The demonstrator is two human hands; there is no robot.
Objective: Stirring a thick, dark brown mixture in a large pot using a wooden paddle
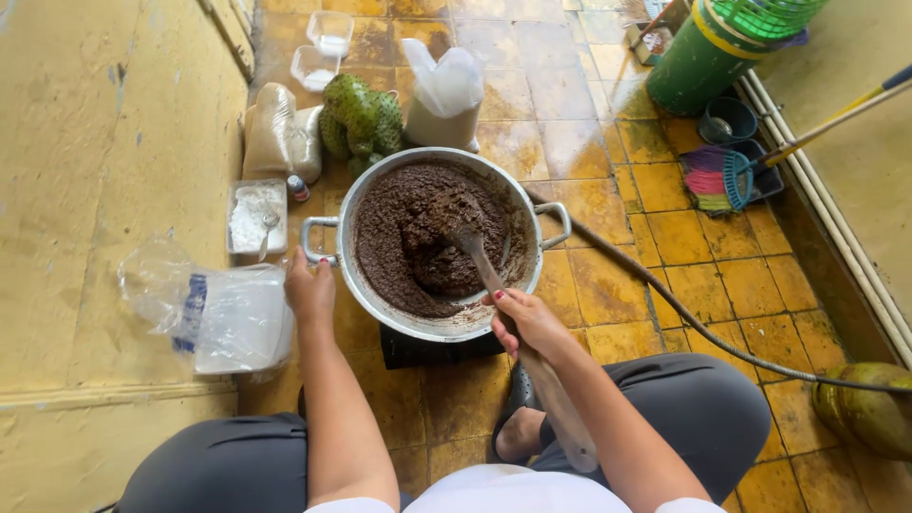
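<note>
A big metal pot (380, 306) with two handles sits on a dark burner on the yellow tiled floor. It holds a thick dark brown paste (418, 237). My left hand (309, 288) grips the pot's near left rim, just below the left handle. My right hand (525, 320) is closed around the long shaft of a wooden paddle (484, 268), whose blade is sunk in the paste. The paddle's near end runs back under my forearm toward my lap.
Left of the pot lie a clear plastic bag (214, 309) and a tray of white powder (256, 217). Behind it stand green spiky fruits (364, 116), filled bags (442, 100) and empty tubs (328, 33). A hose (684, 318), broom (722, 179) and green bin (703, 57) are on the right.
</note>
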